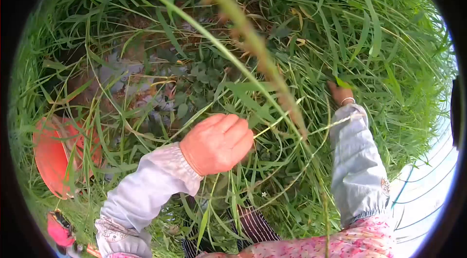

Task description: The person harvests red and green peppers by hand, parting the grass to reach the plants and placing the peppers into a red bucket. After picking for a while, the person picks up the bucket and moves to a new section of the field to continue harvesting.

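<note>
My left hand (217, 142) is closed in a fist around a bunch of long green grass blades (253, 107) near the middle of the view. My right hand (339, 93) reaches farther out to the right and is buried in tall grass (360, 49); only its back and the wrist with a thin bangle show, so its fingers are hidden. Both forearms wear pale grey-blue sleeve covers (357, 160) over a pink flowered top.
An orange basin (51, 158) lies in the grass at the left. A blurred brown seed stalk (253, 44) crosses close to the camera. Low broad-leaved weeds (194, 83) and bare soil show behind my left hand. A red object (61, 231) sits at lower left.
</note>
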`<state>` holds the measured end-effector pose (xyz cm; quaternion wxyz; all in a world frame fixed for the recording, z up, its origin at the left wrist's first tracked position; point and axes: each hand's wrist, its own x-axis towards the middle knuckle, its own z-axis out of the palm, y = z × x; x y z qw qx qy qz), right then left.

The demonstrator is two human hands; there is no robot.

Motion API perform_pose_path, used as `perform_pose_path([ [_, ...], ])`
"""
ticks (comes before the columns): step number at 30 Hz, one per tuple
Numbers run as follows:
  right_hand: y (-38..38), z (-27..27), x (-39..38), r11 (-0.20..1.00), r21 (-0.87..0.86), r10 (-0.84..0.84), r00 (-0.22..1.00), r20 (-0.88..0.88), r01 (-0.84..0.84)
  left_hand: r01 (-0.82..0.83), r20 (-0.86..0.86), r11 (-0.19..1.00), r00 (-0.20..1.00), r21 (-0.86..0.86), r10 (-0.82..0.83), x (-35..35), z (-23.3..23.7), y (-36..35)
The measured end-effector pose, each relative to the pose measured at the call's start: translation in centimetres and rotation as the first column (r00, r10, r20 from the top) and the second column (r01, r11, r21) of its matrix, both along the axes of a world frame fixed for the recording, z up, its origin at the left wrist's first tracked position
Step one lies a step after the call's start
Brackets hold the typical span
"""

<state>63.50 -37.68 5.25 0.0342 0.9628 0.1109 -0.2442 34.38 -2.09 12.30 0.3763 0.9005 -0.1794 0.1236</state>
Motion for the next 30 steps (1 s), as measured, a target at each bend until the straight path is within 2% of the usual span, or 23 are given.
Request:
perform_pose_path([
  [2,0.6,0.3,-0.8,0.998,0.068,-0.017,0.995,0.095,0.011,0.043,-0.031,0.989,0.999,0.143,-0.039,1.7,-2.7,-2.3],
  [3,0.3,0.2,-0.9,0.994,0.106,0.013,0.990,0.138,-0.027,-0.050,-0.125,0.971,0.989,0.233,0.081,2.5,-3.4,-2.7],
  [4,0.0,0.1,-1.3,0.987,0.146,0.044,0.983,0.178,-0.070,-0.035,-0.407,0.986,0.908,0.164,0.100,2.5,-3.9,-2.6],
  [5,-0.1,-0.1,-1.9,0.975,0.189,0.072,0.974,0.214,-0.113,-0.042,-0.657,0.994,0.748,0.097,0.096,2.7,-4.4,-2.3],
  [6,1.4,1.5,-3.1,0.971,0.229,0.027,0.981,0.191,-0.071,-0.071,-0.848,0.997,0.526,0.037,0.069,3.0,-4.4,-1.8],
  [7,4.0,4.1,-5.0,0.963,0.267,-0.018,0.986,0.163,-0.026,-0.046,-0.755,0.999,0.655,-0.001,0.029,2.6,-4.9,-1.6],
  [9,6.9,6.3,-8.1,0.890,0.396,0.106,0.946,0.306,-0.228,-0.012,-0.575,0.999,0.818,0.043,0.035,1.9,-6.6,-3.1],
  [10,9.2,7.8,-9.6,0.856,0.406,0.193,0.926,0.325,-0.320,0.003,-0.473,0.998,0.881,0.065,0.028,1.7,-6.9,-4.1],
  [11,11.9,9.5,-11.2,0.813,0.406,0.281,0.892,0.355,-0.417,0.044,-0.424,0.989,0.905,0.142,0.020,1.9,-5.7,-5.4],
  [13,17.0,11.5,-13.3,0.714,0.530,0.341,0.889,0.306,-0.457,0.033,-0.374,0.990,0.927,0.136,0.021,3.2,-3.6,-7.5],
  [14,19.6,13.3,-14.0,0.729,0.646,0.312,0.950,-0.017,-0.227,-0.030,-0.324,0.998,0.945,0.063,0.049,3.4,-4.3,-9.3],
  [16,22.5,12.7,-14.3,0.651,0.639,0.490,0.870,0.060,-0.411,-0.077,-0.349,0.997,0.934,-0.009,0.069,3.5,-5.7,-13.3],
  [18,25.0,10.2,-15.1,0.721,0.381,0.628,0.778,-0.005,-0.579,-0.059,-0.469,0.998,0.882,-0.012,0.047,3.4,-7.3,-17.0],
  [21,24.7,2.5,-14.4,0.707,0.094,0.703,0.682,-0.200,-0.701,0.038,-0.633,0.998,0.774,0.058,0.008,2.3,-10.4,-18.9],
  [22,22.8,-0.5,-13.4,0.706,0.023,0.689,0.679,-0.255,-0.708,0.087,-0.614,0.984,0.789,0.155,0.027,2.2,-10.4,-17.6],
  [23,20.8,-2.8,-12.6,0.722,-0.121,0.609,0.709,-0.356,-0.681,0.189,-0.545,0.892,0.835,0.411,0.074,2.0,-7.0,-12.7],
  [24,18.8,-4.0,-11.5,0.707,-0.265,0.515,0.735,-0.442,-0.655,0.075,-0.489,0.946,0.867,0.315,0.094,2.1,-8.1,-10.4],
  [25,17.2,-3.5,-11.0,0.711,-0.327,0.448,0.760,-0.471,-0.622,-0.121,-0.469,0.984,0.867,0.133,0.171,2.3,-9.5,-8.2],
  [26,13.2,-5.8,-10.1,0.675,-0.381,0.442,0.759,-0.478,-0.632,-0.385,-0.501,0.920,0.813,-0.075,0.299,2.7,-9.6,-5.8],
  [27,10.8,-5.8,-10.3,0.687,-0.419,0.378,0.784,-0.492,-0.594,-0.527,-0.454,0.847,0.773,-0.071,0.443,3.3,-10.7,-3.7],
  [28,6.5,-7.6,-10.0,0.650,-0.367,0.449,0.726,-0.521,-0.665,-0.565,-0.320,0.823,0.791,-0.058,0.521,4.1,-12.2,-1.7],
  [29,4.3,-7.9,-10.2,0.622,-0.360,0.438,0.690,-0.575,-0.695,-0.597,-0.326,0.801,0.750,0.041,0.576,4.3,-13.8,-0.9],
  [30,4.5,-7.0,-11.2,0.685,-0.312,0.444,0.717,-0.536,-0.658,-0.482,-0.626,0.843,0.587,0.238,0.512,3.9,-15.1,-0.3],
])
